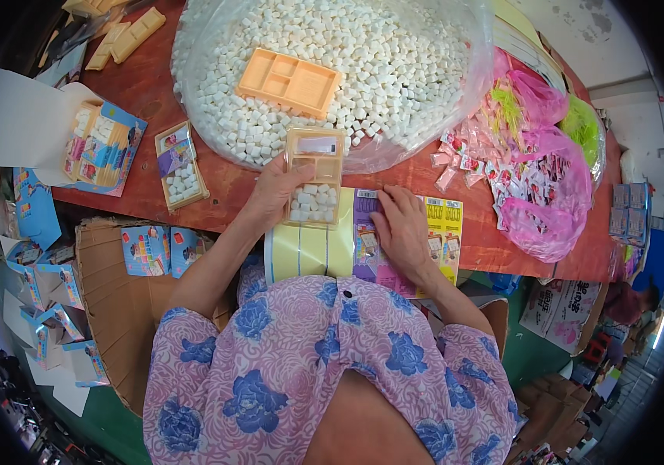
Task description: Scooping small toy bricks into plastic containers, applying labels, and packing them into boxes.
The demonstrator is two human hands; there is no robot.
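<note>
My left hand point(271, 190) grips a small compartment tray point(314, 177) at its left side. White marshmallow-like pieces fill the tray's near compartment, and a white packet lies in its far one. My right hand point(403, 227) rests on a sheet of purple and yellow labels point(446, 232), its fingers stretched out near the purple label's edge. Left of the labels spreads a pale yellow backing sheet point(309, 252), partly under the held tray. Just beyond my hands, a big clear bag point(394, 70) is full of the same white pieces, with an orange compartment tray point(289, 81) lying on top.
A filled, labelled tray point(181, 167) lies on the red table point(231, 208) at left, beside an opened blue box point(107, 147) of packed trays. Pink bags point(545, 194) of small packets sit at right. Below the table's left edge stands a cardboard carton point(119, 310).
</note>
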